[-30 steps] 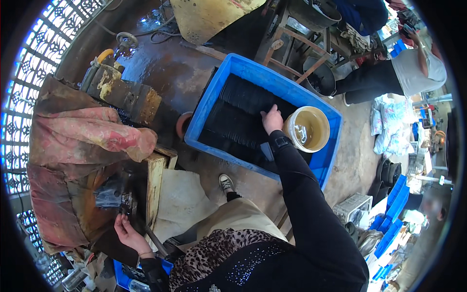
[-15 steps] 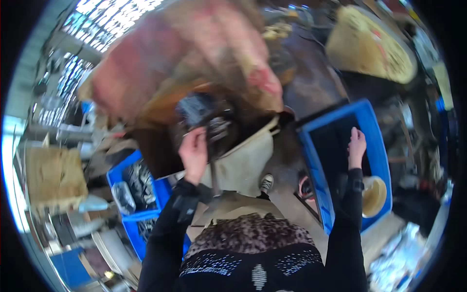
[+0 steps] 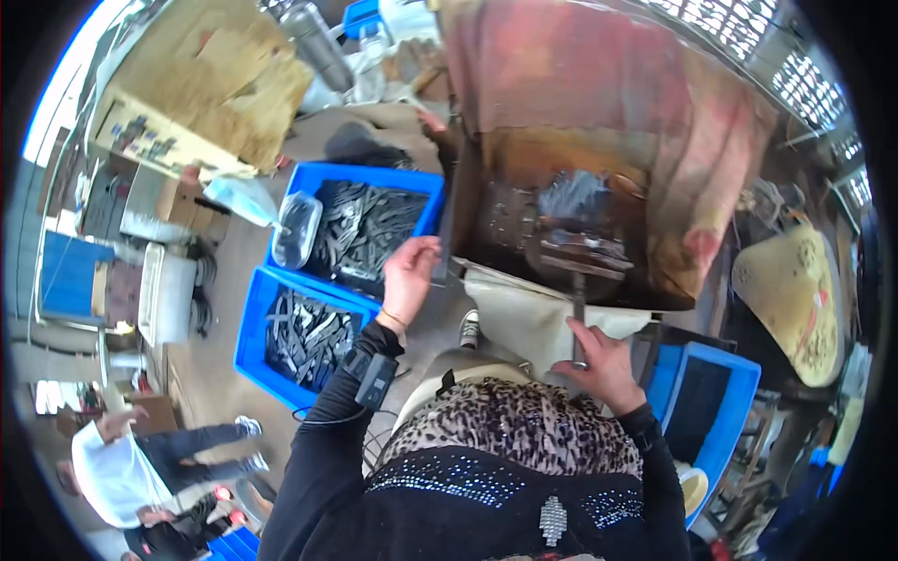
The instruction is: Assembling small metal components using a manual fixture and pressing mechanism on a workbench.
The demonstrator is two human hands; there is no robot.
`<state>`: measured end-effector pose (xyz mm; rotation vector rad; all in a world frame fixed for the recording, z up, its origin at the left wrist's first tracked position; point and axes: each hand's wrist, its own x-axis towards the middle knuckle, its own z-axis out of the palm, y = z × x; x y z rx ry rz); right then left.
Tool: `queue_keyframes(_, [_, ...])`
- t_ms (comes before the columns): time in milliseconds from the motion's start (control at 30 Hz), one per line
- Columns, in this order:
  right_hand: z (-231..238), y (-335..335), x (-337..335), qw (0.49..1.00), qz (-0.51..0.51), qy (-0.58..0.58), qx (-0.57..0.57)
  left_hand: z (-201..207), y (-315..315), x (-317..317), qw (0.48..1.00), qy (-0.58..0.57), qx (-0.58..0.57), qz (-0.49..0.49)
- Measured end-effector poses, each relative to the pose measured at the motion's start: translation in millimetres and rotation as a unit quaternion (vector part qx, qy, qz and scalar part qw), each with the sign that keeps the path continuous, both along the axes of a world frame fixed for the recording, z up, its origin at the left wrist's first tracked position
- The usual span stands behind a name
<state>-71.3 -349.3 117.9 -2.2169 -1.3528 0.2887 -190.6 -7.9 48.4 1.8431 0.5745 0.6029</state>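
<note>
My left hand (image 3: 409,280) hovers beside the right edge of a blue bin (image 3: 432,201) heaped with dark flat metal strips (image 3: 365,224). Its fingertips are drawn together; whatever they pinch is too small to make out. My right hand (image 3: 603,365) is at a metal handle (image 3: 579,304) that sticks out toward me from a machine. Its thumb and fingers are apart, on either side of the handle's near end. Behind the handle, a wet metal fixture (image 3: 585,257) sits inside a brown, open-fronted housing under a stained pinkish cloth (image 3: 580,75).
A second blue bin (image 3: 248,341) of metal strips stands nearer on the left, with a clear plastic box (image 3: 296,229) above it. At right stands another blue bin (image 3: 734,393) beside a yellowish board (image 3: 795,299). A person (image 3: 122,467) is at the far lower left.
My view has swung left. My right hand has left the right-hand blue bin and come to the metal handle. My left hand has moved from the machine's front to beside the left bin.
</note>
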Motion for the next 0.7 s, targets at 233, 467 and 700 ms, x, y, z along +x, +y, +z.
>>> queue_keyframes(233, [-2,19,-5,0.998,-0.014,-0.067,0.011,-66,129,-48,0.959,0.128,0.220,0.128])
queue_keyframes(467, [9,25,-19,0.996,-0.072,-0.054,-0.027,-129,179,14,0.895,0.238,0.377,0.037])
queue_keyframes(700, [13,31,-17,0.993,-0.115,-0.003,-0.021,-138,204,26,0.895,0.293,0.332,-0.052])
